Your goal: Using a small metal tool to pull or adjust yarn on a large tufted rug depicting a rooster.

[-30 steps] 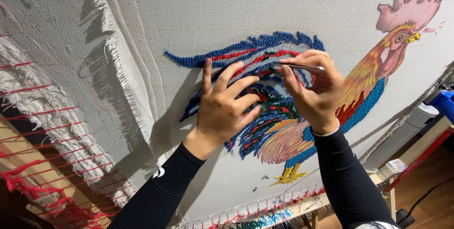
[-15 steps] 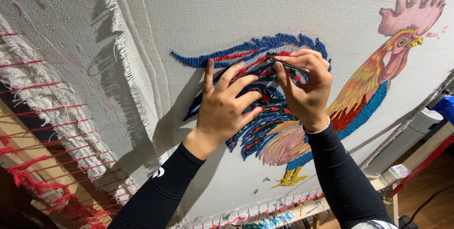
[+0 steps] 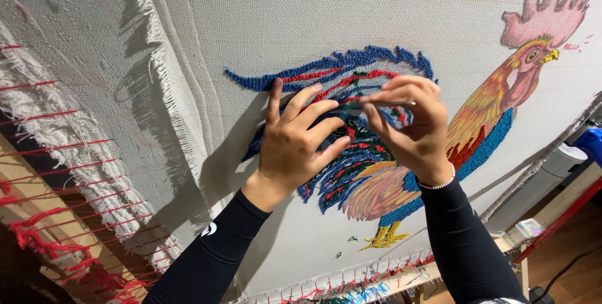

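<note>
Your left hand [image 3: 295,147] lies flat on the canvas [image 3: 263,21], its fingers [image 3: 300,103] spread wide and holding nothing, with the palm pressed against the tufted tail feathers of the rooster picture [image 3: 439,128]. Your right hand [image 3: 411,129] sits just beside it, fingers touching the left fingertips, thumb and first fingers pinched together on a thin, dark tool [image 3: 351,104] whose tip meets the cloth among the red and blue yarn loops. The tool is too small and too covered to tell its kind.

The rooster fills the right half of the canvas. Its tail is worked in raised blue, red and green yarn, a blue arc of loops curving over the top of both hands. The neck and body show orange, yellow and brown colouring, the comb is pink at the upper right, and the yellow feet sit low, below your right wrist.

Both arms wear black sleeves, and a thin pale bracelet [image 3: 439,185] rings your right wrist. The canvas has a frayed edge [image 3: 169,109] at the left, where it overlaps another layer of cloth. Red cord [image 3: 50,153] laces the fabric to a wooden frame [image 3: 37,185] along the left and bottom edges.
</note>
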